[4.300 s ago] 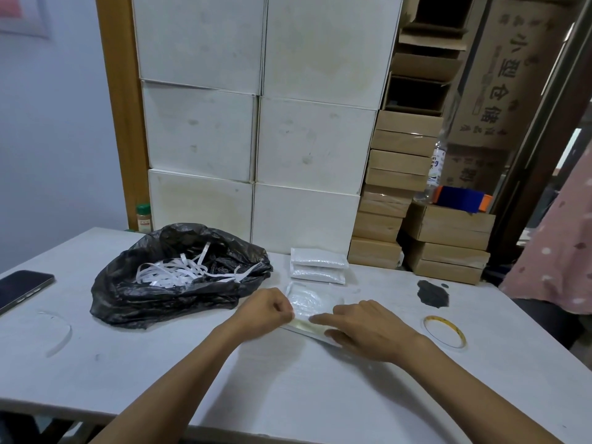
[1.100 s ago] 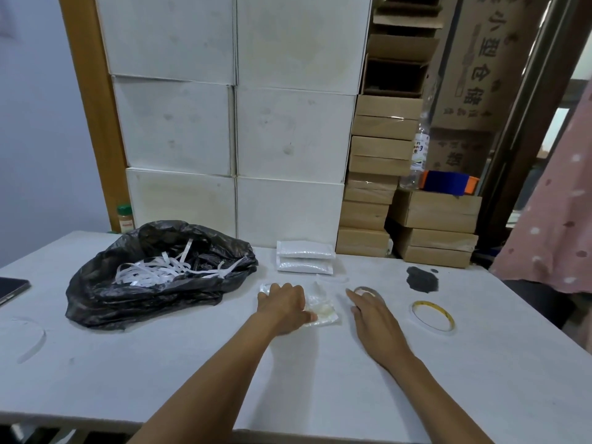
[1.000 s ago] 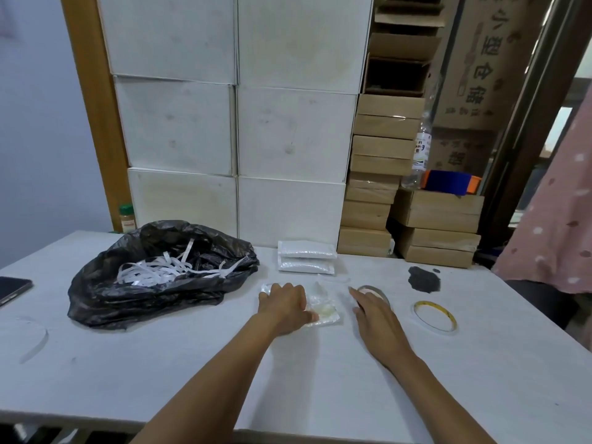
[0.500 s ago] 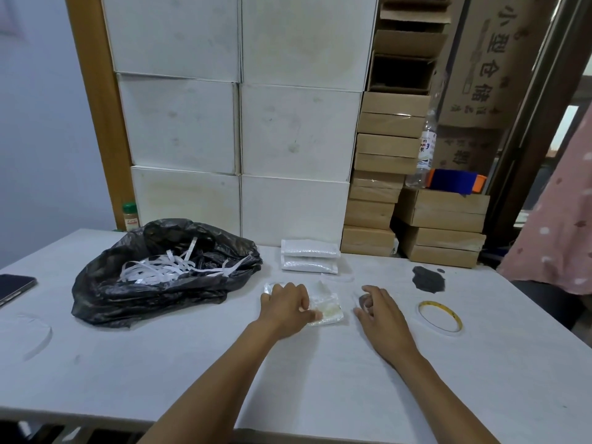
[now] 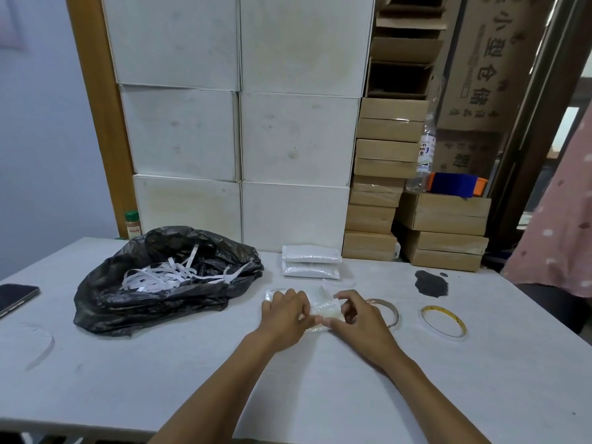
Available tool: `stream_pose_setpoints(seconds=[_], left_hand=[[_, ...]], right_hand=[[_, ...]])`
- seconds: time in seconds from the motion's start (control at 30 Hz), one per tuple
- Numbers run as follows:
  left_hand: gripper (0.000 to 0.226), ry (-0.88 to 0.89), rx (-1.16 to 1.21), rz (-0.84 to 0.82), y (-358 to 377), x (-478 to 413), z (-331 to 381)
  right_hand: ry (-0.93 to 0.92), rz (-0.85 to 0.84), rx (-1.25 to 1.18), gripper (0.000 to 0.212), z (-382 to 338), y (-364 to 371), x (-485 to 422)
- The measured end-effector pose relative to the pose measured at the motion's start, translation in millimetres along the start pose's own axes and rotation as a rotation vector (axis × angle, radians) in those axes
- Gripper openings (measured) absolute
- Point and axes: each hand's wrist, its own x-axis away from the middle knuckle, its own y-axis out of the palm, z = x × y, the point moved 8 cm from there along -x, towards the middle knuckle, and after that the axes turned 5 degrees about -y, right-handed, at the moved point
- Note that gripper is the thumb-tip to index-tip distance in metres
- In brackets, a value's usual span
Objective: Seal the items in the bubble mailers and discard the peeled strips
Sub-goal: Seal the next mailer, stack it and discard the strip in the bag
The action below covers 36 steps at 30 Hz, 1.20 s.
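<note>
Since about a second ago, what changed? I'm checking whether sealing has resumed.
The right hand came off the tape ring and moved left onto the mailer, joining the left hand, which keeps pressing it. Whether either pinches a strip is unclear. The trash bag, stacked mailers and yellow ring stayed put.

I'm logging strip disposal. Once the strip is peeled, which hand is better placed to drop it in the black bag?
Probably the left hand: the black bag lies on its side of the mailer, away from the right hand.
</note>
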Motion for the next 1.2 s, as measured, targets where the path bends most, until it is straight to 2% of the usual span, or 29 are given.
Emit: stream_pose_setpoints(seconds=[0.1,0.2,0.23,0.33,0.4,0.5,0.6,0.7,0.83,0.97,1.2], left_hand=[[0.023,0.003,0.051,-0.017,-2.8,0.3,-3.3],[0.010,0.061,0.386,-0.095,-8.2,3.5,-18.3],[0.012,0.095,0.502,-0.098,-11.6,7.6,-24.3],[0.023,0.101,0.637,0.084,-27.3,18.6,-50.7],[0.027,0.066,0.673,0.199,-34.0,18.6,-64.5],[0.033,0.065,0.614,0.188,-29.2,12.1,-62.7],[0.039,0.047,0.588,0.176,-24.5,12.3,-58.3],[0.041,0.005,0.599,0.165,-26.4,14.9,-59.3],[0.026,-0.003,0.614,0.141,-27.4,17.6,-56.3],[0.024,0.015,0.576,0.133,-28.5,19.3,-52.1],[0.025,0.030,0.522,0.141,-27.8,16.0,-56.3]], right_hand=[[0.000,0.007,-0.045,0.043,4.0,3.1,-4.6],[0.005,0.003,-0.029,0.042,3.3,4.3,-2.6],[0.009,0.003,-0.018,0.042,4.4,3.8,-1.3],[-0.017,0.010,0.042,0.045,2.7,-1.0,2.4],[-0.157,0.084,0.240,0.044,-9.6,-3.9,3.7],[-0.497,0.206,0.570,0.032,-40.0,2.8,12.1],[-0.660,0.132,0.671,0.021,-52.6,20.6,17.8],[-0.640,0.045,0.602,0.008,-64.2,35.3,15.0],[-0.555,-0.006,0.632,0.018,-71.3,44.7,0.7],[-0.660,-0.012,0.797,0.016,-83.7,52.6,-1.7],[-0.831,-0.059,0.946,0.019,-100.4,64.9,2.3]])
